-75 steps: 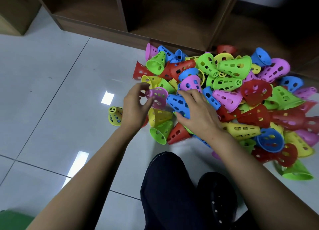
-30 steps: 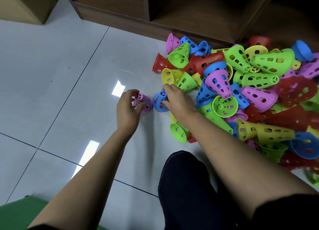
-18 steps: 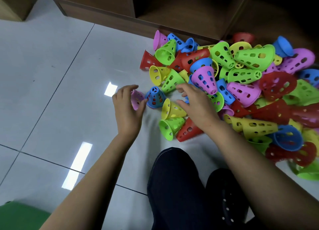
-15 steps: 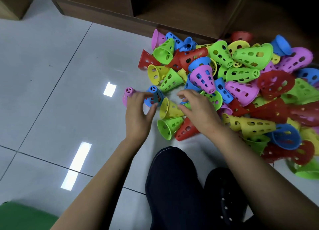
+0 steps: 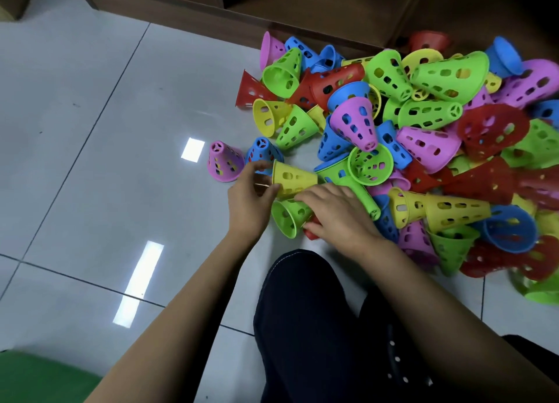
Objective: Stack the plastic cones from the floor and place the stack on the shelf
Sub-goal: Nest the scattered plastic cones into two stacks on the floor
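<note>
**Both hands on a yellow cone at the edge of the floor pile**

Head view. The left hand [image 5: 248,203] has its thumb and fingers closed around the wide rim of a yellow cone [image 5: 292,179] that lies on its side, rim toward the left hand, narrow end toward the pile. The right hand [image 5: 335,212] lies palm down over the narrow end of the same cone, fingers curled on it; whether it actually clamps the cone or only rests on it I cannot tell. Directly under the fingers of both hands lies a green cone [image 5: 289,218] on its side, open mouth facing the camera, touching the yellow one. A red cone [image 5: 311,231] shows only as a sliver beneath the right thumb.

Just beyond the left fingertips a blue cone [image 5: 262,152] stands upright on its wide base, and just beside it, further left, a purple cone [image 5: 223,162] stands upright in the same way, apparently touching it. Both rest on the white tile floor [image 5: 106,160], apart from the heap.

Beyond and to the right of the right fingers the main pile of cones [image 5: 423,136] lies loose and tumbled, in red, green, yellow, blue and purple, most on their sides. The wooden shelf [image 5: 242,12] runs along the far side of the pile, well apart from both hands, with no cone visible on its boards. A dark trouser knee [image 5: 302,312] sits below the wrists
</note>
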